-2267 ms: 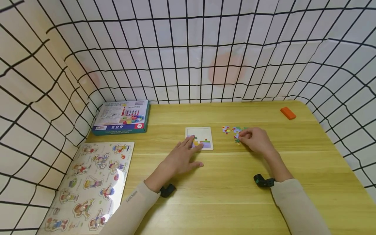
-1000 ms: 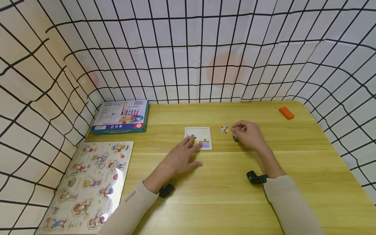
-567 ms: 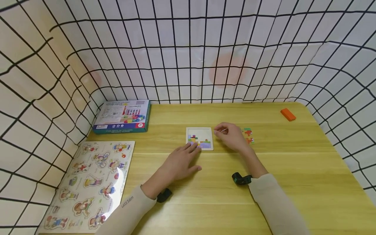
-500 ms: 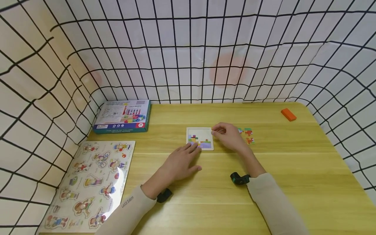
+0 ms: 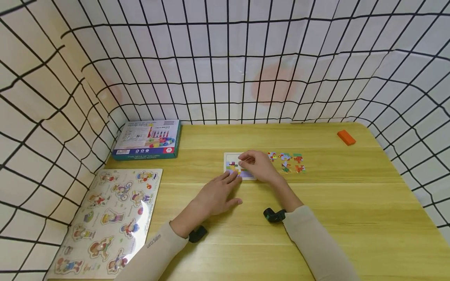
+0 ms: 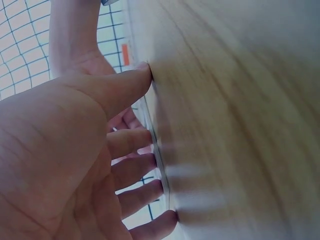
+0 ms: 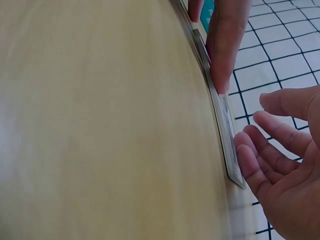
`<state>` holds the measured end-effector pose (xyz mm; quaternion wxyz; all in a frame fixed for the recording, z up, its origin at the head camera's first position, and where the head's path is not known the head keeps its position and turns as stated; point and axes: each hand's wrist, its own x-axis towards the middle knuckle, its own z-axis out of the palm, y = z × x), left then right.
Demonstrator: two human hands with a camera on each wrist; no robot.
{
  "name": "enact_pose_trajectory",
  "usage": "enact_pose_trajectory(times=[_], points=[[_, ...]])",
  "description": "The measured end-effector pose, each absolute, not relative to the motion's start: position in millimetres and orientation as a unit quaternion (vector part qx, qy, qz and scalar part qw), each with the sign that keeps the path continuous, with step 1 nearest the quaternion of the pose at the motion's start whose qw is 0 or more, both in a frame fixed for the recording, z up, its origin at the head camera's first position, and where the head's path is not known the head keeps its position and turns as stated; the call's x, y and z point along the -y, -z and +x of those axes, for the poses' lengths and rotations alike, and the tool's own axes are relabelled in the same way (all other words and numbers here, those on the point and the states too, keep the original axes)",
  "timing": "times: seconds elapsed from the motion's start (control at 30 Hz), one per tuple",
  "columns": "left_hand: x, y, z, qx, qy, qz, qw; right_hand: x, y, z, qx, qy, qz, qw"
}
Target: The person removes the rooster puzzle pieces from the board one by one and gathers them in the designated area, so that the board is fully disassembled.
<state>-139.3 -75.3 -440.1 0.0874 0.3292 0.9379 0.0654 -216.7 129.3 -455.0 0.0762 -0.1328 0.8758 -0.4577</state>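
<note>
A small square puzzle tray (image 5: pixel 227 155) lies mid-table, its lower part filled with colourful jigsaw pieces. My left hand (image 5: pixel 218 195) lies flat with spread fingers; its fingertips rest on the tray's near edge. In the left wrist view, that hand's fingers (image 6: pixel 135 170) line up along the tray's side. Over the tray's right half is my right hand (image 5: pixel 258 166), its thumb and index finger pinching what seems to be a jigsaw piece, mostly hidden by the fingers. The right wrist view shows this right hand (image 7: pixel 285 150) with curled fingers beside the tray's rim (image 7: pixel 222 125).
Several loose jigsaw pieces (image 5: pixel 286 168) lie right of the tray. A boxed toy set (image 5: pixel 145 139) stands at the back left, with a large picture board (image 5: pixel 109 218) in front of it. An orange block (image 5: pixel 346 137) sits at the back right. Black-grid netting walls surround the table.
My right hand has moved left from the loose pieces to over the tray, uncovering those pieces. My left fingers have drawn back slightly toward the tray's near edge.
</note>
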Motion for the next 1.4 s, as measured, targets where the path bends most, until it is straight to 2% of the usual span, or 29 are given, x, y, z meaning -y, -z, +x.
enact_pose_trajectory(times=[0.97, 1.4], points=[[64.4, 435.6, -145.5, -0.938, -0.068, 0.325, 0.1, -118.1, 458.4, -219.2, -0.894, 0.417, -0.139, 0.089], [66.5, 438.2, -143.7, -0.939, -0.072, 0.321, 0.101, -114.0, 457.0, -220.0, -0.899, 0.401, -0.139, 0.113]])
